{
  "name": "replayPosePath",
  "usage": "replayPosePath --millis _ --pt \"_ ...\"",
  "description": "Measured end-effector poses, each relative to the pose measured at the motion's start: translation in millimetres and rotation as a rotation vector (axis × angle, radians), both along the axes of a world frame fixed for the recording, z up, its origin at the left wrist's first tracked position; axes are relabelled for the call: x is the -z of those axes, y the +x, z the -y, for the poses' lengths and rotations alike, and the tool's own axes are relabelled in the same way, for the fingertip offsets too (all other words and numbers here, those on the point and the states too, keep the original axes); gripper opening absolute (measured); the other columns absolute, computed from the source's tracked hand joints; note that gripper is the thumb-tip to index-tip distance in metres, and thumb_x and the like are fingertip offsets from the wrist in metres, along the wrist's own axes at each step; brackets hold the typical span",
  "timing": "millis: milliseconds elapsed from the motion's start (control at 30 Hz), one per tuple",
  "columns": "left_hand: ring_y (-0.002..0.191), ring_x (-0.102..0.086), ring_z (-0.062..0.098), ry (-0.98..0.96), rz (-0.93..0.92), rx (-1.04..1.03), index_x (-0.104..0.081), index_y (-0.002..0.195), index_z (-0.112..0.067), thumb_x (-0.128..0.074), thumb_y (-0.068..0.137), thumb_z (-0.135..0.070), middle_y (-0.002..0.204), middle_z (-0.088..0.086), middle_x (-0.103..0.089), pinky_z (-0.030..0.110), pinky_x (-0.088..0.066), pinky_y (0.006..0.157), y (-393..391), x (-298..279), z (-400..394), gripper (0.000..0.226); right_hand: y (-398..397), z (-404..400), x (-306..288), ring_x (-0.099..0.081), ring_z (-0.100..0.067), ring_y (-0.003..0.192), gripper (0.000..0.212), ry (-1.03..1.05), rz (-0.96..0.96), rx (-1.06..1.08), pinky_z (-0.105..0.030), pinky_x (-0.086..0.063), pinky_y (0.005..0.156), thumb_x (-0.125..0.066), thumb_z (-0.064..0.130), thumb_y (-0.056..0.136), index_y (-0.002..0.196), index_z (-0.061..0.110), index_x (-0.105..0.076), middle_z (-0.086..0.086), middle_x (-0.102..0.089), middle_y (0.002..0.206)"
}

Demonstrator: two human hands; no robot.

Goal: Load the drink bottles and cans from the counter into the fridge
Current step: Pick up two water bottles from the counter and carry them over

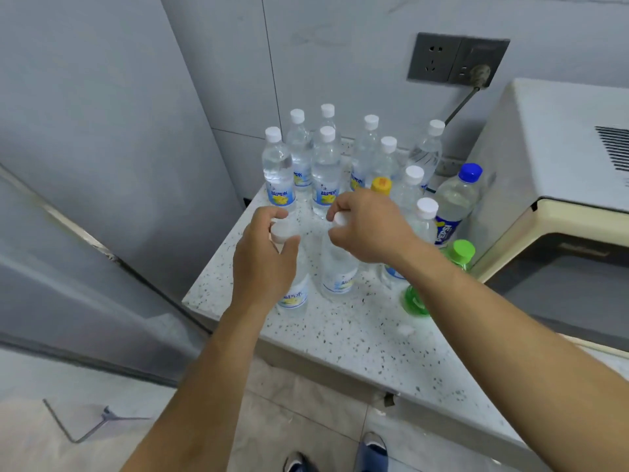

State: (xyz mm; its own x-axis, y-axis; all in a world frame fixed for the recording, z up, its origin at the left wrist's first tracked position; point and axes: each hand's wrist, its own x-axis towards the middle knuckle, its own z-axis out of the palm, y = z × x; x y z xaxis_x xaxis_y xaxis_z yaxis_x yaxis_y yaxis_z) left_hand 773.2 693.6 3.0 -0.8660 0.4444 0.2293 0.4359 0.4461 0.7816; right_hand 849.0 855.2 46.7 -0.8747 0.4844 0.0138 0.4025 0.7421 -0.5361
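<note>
Several clear water bottles with white caps stand upright on the speckled white counter point(357, 335). My left hand point(263, 257) curls round the cap and neck of the front left bottle point(294, 294). My right hand point(369, 226) pinches the cap of the neighbouring front bottle point(338, 267). Both bottles stand on the counter. Behind them stands a cluster of the same bottles point(325, 168). To the right are a blue-capped Pepsi bottle point(454, 206), a green bottle point(457, 257) and a yellow-capped bottle point(381, 185). The grey fridge point(102, 148) stands at the left with its door shut.
A cream-coloured appliance point(561, 158) sits on the counter at the right, plugged into a wall socket point(456, 59) above. A metal bar point(85, 427) lies on the tiled floor at the lower left. My shoes point(372, 451) show below the counter's edge.
</note>
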Motion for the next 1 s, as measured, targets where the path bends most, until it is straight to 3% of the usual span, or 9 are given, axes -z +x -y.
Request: replayPosePath --millis 100,167,233,333,433,533,733,833,1000 --pt "0.097 -0.049 0.014 0.061 -0.078 -0.039 -0.052 0.122 -0.029 -0.068 0.086 -0.033 0.101 -0.021 -0.052 0.028 -0.042 0.078 2 18 6 0.039 13 12 27 -0.058 -0.024 0.098 0.027 0.014 -0.137 0.078 -0.029 -0.041 0.076 -0.072 0.025 0.082 0.107 0.017 -0.07 -0.008 -0.063 0.105" --pt "0.109 -0.044 0.004 0.093 0.05 -0.017 -0.045 0.131 -0.031 -0.072 0.081 -0.044 0.116 -0.02 -0.051 0.023 -0.038 0.086 7 37 11 0.058 24 21 45 -0.057 -0.022 0.103 0.04 0.011 -0.338 0.133 -0.029 -0.044 0.087 -0.08 0.031 0.079 0.113 0.013 -0.068 -0.006 -0.065 0.108" --pt "0.107 -0.039 -0.009 0.126 0.23 0.003 -0.033 0.133 -0.041 -0.075 0.071 -0.057 0.119 -0.03 -0.046 0.012 -0.035 0.08 13 56 15 0.077 37 30 69 -0.052 -0.012 0.11 0.058 -0.118 -0.43 0.185 -0.019 -0.04 0.096 -0.085 0.035 0.073 0.122 0.016 -0.061 0.004 -0.061 0.118" --pt "0.096 -0.048 -0.009 0.127 0.373 -0.01 -0.027 0.127 -0.051 -0.081 0.06 -0.057 0.113 -0.038 -0.044 0.005 -0.034 0.07 15 80 20 0.086 46 39 104 -0.053 -0.005 0.112 0.072 -0.472 -0.346 0.287 -0.014 -0.043 0.094 -0.088 0.034 0.069 0.129 0.031 -0.048 0.02 -0.055 0.12" --pt "0.089 -0.052 -0.023 0.112 0.449 0.0 -0.028 0.113 -0.053 -0.083 0.056 -0.053 0.101 -0.043 -0.048 0.004 -0.043 0.055 14 98 28 0.079 43 42 129 -0.056 -0.004 0.104 0.072 -0.572 -0.324 0.368 -0.009 -0.046 0.081 -0.09 0.032 0.067 0.123 0.034 -0.044 0.029 -0.052 0.11" --pt "0.09 -0.053 -0.021 0.146 0.468 0.011 -0.03 0.108 -0.049 -0.081 0.058 -0.053 0.101 -0.036 -0.051 0.007 -0.048 0.053 15 111 33 0.072 39 47 142 -0.057 0.002 0.102 0.073 -0.556 -0.364 0.415 -0.021 -0.049 0.083 -0.088 0.035 0.067 0.123 0.037 -0.043 0.029 -0.053 0.11" --pt "0.091 -0.058 -0.012 0.22 0.566 0.025 -0.042 0.104 -0.053 -0.084 0.067 -0.036 0.107 -0.021 -0.057 0.007 -0.049 0.059 26 111 47 0.058 64 65 149 -0.059 0.008 0.098 0.068 -0.611 -0.488 0.472 -0.007 -0.049 0.074 -0.09 0.029 0.066 0.12 0.04 -0.049 0.021 -0.062 0.111" --pt "0.095 -0.064 -0.008 0.25 0.636 0.063 -0.052 0.105 -0.056 -0.083 0.07 -0.032 0.107 -0.022 -0.066 0.01 -0.052 0.067 44 113 73 0.053 88 71 150 -0.067 0.0 0.094 0.059 -0.698 -0.501 0.429 -0.013 -0.053 0.072 -0.09 0.022 0.068 0.119 0.026 -0.059 0.012 -0.071 0.106" --pt "0.109 -0.068 0.013 0.416 0.841 0.068 -0.062 0.114 -0.049 -0.08 0.074 -0.039 0.119 -0.01 -0.07 0.022 -0.056 0.078 93 107 123 0.045 124 92 158 -0.074 -0.011 0.087 0.034 -1.02 -0.416 0.362 -0.017 -0.056 0.065 -0.085 0.027 0.074 0.104 0.025 -0.069 0.005 -0.077 0.1"
